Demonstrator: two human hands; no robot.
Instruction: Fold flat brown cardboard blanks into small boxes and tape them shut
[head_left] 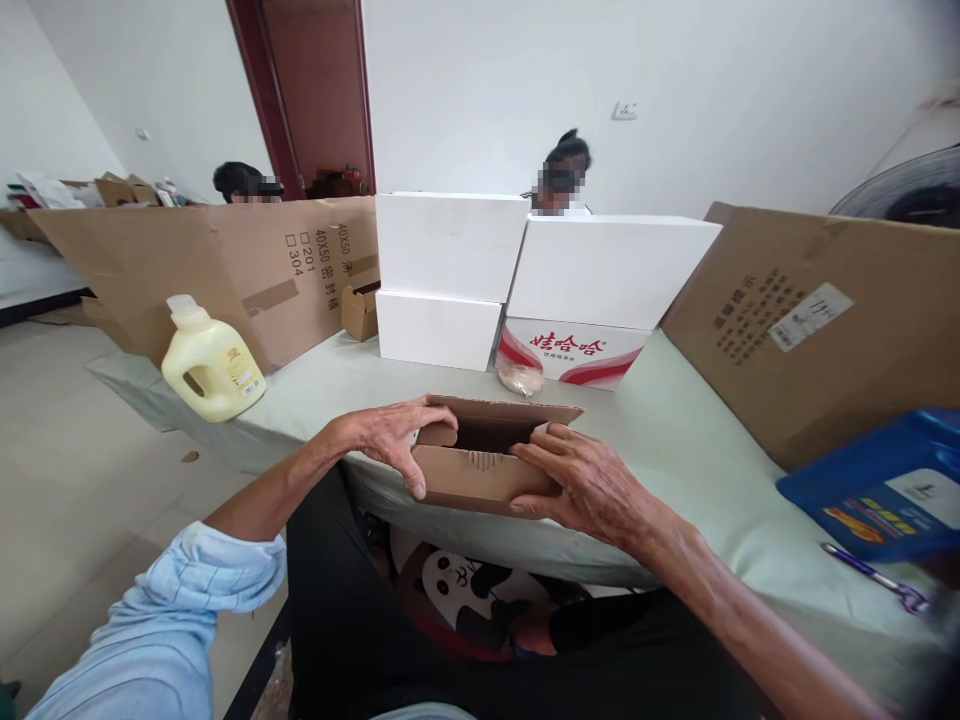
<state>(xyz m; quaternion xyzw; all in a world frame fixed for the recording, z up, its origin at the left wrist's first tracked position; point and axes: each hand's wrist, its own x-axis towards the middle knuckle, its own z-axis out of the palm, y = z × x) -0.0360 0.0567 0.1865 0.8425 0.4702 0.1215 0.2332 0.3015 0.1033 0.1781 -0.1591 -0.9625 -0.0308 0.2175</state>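
A small brown cardboard box (480, 482) sits at the near edge of the cloth-covered table, its top open and its inside dark. My left hand (394, 435) grips its left end, thumb on the near wall and fingers over a short side flap (436, 434). On the right end, my right hand (581, 475) has its fingers curled over the rim and the thumb against the near wall. What lies inside the box cannot be made out. Just beyond it is a small clear-wrapped pale bundle (520, 380).
White boxes (450, 245) stand stacked behind, one below with red lettering (574, 350). Large cartons (277, 270) flank both sides. A yellow jug (210, 365) is left; a blue container (885, 490) and a purple-handled tool (874, 575) are right. Two people sit beyond.
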